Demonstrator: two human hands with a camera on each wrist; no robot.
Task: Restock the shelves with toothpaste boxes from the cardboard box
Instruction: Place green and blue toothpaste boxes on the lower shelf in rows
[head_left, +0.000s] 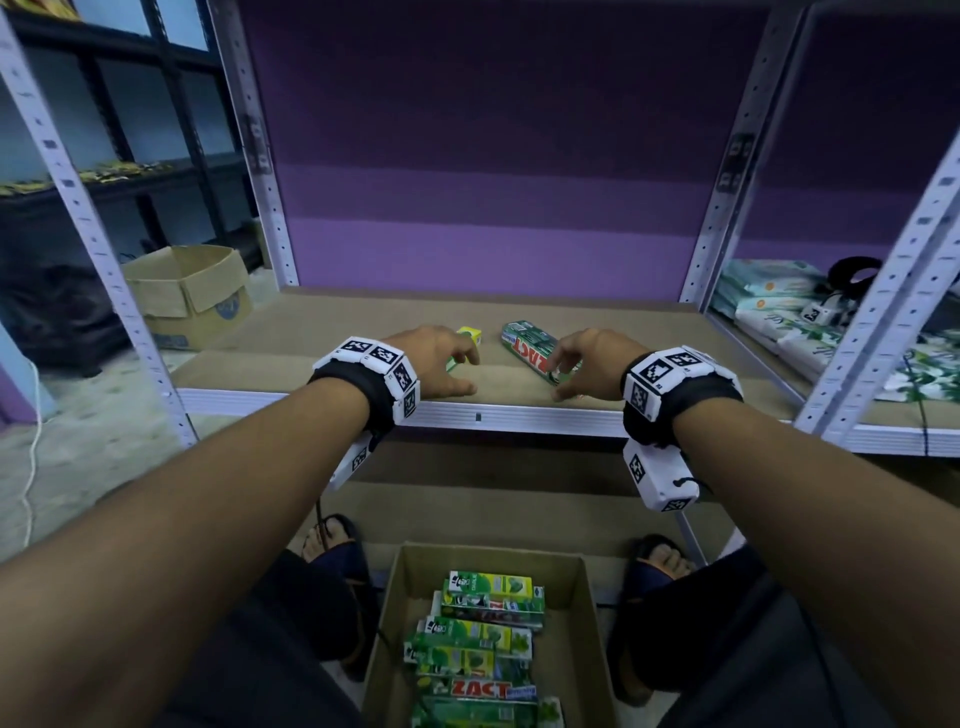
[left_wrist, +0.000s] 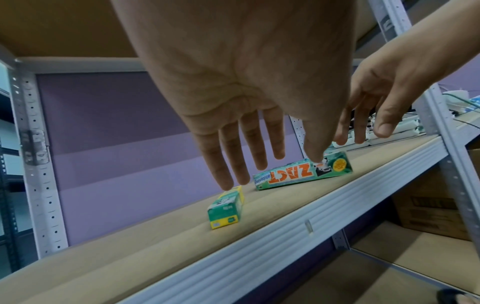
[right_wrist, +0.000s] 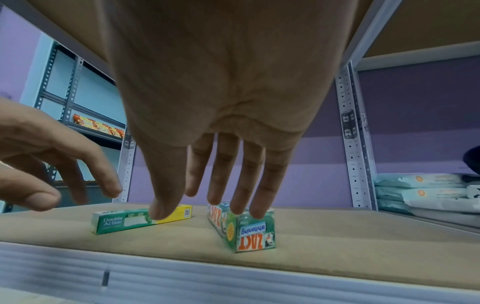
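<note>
Two toothpaste boxes lie on the brown shelf board (head_left: 337, 332). The green and yellow Double Action box (head_left: 469, 334) sits under my left hand (head_left: 470, 371); the green ZACT box (head_left: 522, 340) sits under my right hand (head_left: 561, 379). Both hands have straight, spread fingers and grip nothing. In the left wrist view the fingers (left_wrist: 241, 160) hang just above the small box (left_wrist: 226, 209). In the right wrist view the fingertips (right_wrist: 239, 205) reach the top of the ZACT box (right_wrist: 249, 232); whether they touch it I cannot tell. The cardboard box (head_left: 576, 649) on the floor holds several toothpaste boxes.
Grey metal uprights (head_left: 270, 182) frame the bay, with a purple back panel behind. Stacked soft packs (head_left: 769, 306) fill the neighbouring shelf on the right. An open cardboard box (head_left: 192, 296) stands on the floor at the left. My sandalled feet (head_left: 332, 540) flank the toothpaste carton.
</note>
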